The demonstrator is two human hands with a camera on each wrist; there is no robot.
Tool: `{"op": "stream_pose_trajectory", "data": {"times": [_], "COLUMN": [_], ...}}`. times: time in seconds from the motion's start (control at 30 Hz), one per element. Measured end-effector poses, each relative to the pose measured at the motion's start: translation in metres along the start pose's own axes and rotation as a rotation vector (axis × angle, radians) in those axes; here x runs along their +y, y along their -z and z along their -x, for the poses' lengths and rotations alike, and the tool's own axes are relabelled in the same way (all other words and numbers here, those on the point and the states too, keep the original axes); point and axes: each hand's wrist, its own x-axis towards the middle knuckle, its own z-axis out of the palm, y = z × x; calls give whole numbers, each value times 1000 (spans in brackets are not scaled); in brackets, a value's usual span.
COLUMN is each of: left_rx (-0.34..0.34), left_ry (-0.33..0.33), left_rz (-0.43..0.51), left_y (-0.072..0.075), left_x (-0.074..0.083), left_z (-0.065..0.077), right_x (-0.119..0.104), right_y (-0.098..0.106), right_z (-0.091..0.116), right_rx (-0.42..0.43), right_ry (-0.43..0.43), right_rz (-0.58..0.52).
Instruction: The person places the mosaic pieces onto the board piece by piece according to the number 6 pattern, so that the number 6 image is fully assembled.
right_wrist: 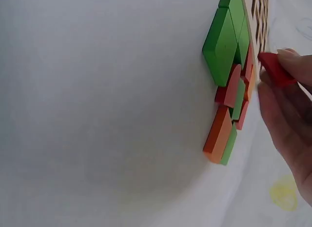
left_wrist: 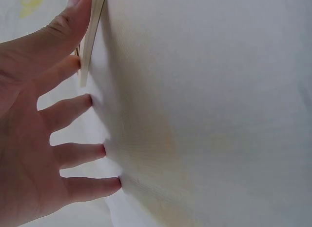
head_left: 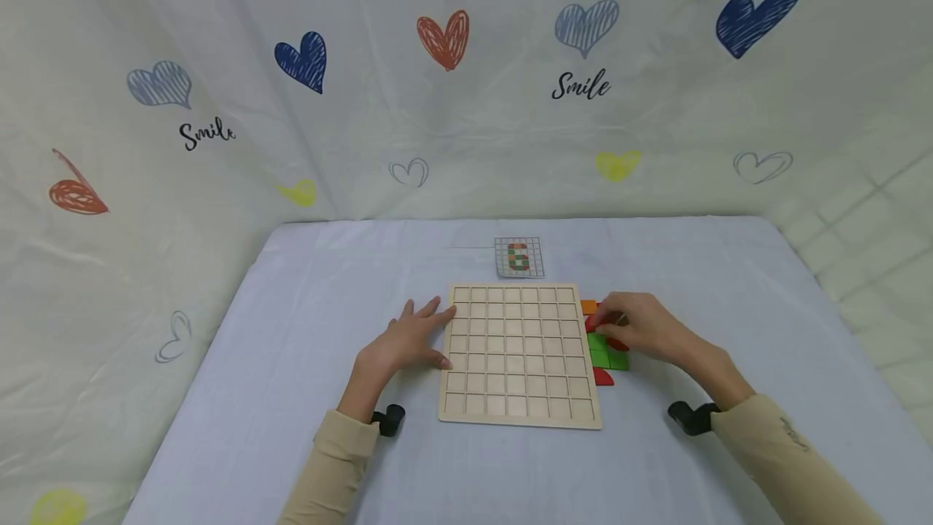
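A square wooden grid board [head_left: 515,344] lies flat on the table, its cells bare. My left hand [head_left: 408,340] is at the board's left edge with fingers spread; thumb and index finger touch the edge, and in the left wrist view the other fingertips [left_wrist: 97,149] rest on the cloth. Along the board's right side my right hand [head_left: 645,326] pinches a red block with a curved side [right_wrist: 275,70] between thumb and fingers, raised over the other blocks. Beneath it are green blocks [right_wrist: 222,46], an orange block [right_wrist: 218,134] and more red ones [right_wrist: 229,88], partly hidden by the hand in the head view.
Behind the board lies a small pattern card [head_left: 519,258] showing a red, green and orange figure on a grid. White cloth covers the table [head_left: 291,330]. A curtain [head_left: 510,120] with printed hearts hangs behind it. Dark wrist cameras [head_left: 688,418] sit on both wrists.
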Motion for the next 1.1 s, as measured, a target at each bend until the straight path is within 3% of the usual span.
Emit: {"op": "stream_pose_trajectory", "data": {"times": [0.3,0.73,1.1], "left_rx": [3,-2,-1], "left_ry": [2,16,6], "left_rz": [-4,14,8], "left_y": [0,0,0], "left_x": [-2,0,-1], "left_z": [-1,-1,-2], "right_x": [-6,-18,-21], "right_y": [-6,-11,-22], "right_z": [-15,-36,-53], "right_rx": [41,-28,-45], "right_ry": [-50,-62,-145], "right_rz": [-67,-150,-179]}}
